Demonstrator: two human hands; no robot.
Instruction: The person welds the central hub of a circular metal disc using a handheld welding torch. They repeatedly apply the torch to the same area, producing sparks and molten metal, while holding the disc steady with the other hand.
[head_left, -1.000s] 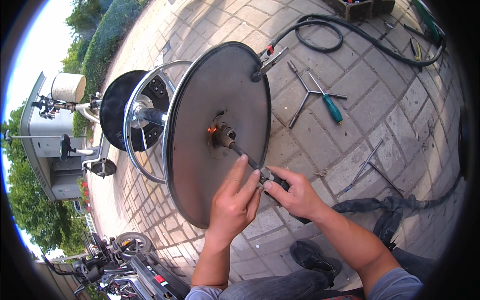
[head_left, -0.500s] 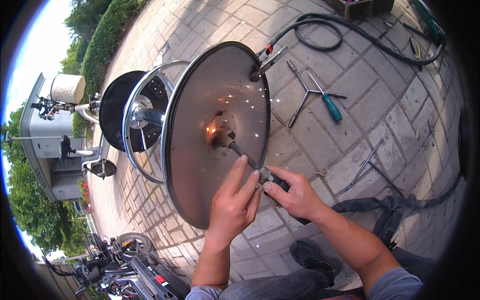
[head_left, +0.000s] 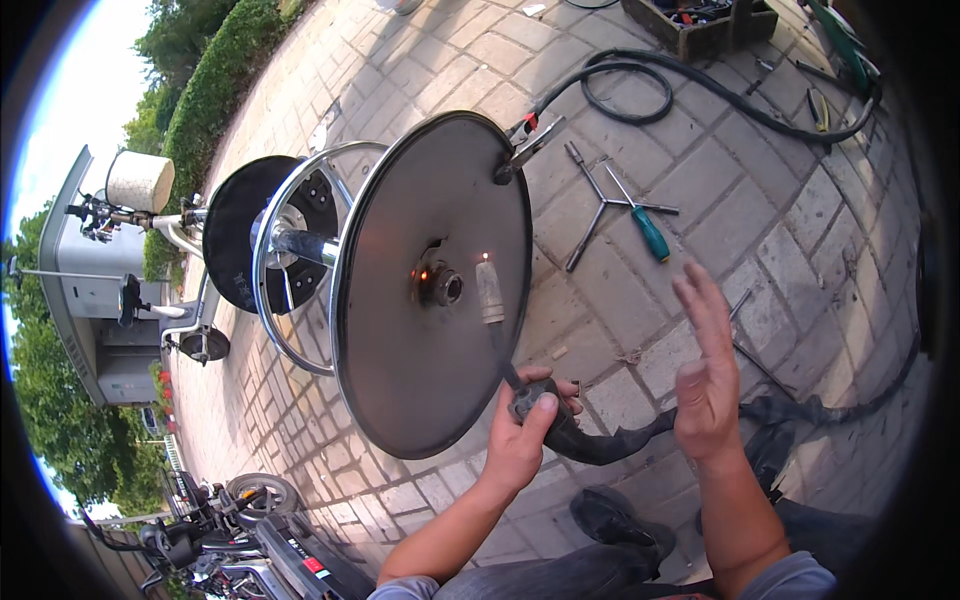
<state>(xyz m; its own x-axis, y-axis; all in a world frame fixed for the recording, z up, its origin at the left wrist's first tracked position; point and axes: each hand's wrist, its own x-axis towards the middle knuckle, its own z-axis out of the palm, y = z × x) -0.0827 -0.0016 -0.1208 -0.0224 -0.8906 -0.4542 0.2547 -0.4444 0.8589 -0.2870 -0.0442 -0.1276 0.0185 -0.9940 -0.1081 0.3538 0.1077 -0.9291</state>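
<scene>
Left hand [head_left: 522, 432] clamps the stiff, probably heavy torch handle [head_left: 545, 412] near the disc [head_left: 430, 290]; right hand [head_left: 705, 372] hangs open.

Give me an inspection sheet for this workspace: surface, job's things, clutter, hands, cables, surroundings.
Surface: paved ground of grey blocks, outdoors, sunlit.
Job's things: large round metal disc standing on edge, hub at its centre with a small orange glow beside it; rod-tipped tool with a dark handle, its tip close to the hub.
Clutter: cross wrench and green-handled screwdriver on the ground; tool tray at the top edge.
Hands: left hand grips the tool handle; right hand open, raised, holding nothing.
Cables: black hose looped on the ground; another dark hose runs from the tool.
Surroundings: chrome wheel rim behind the disc, hedge, parked scooters.
</scene>
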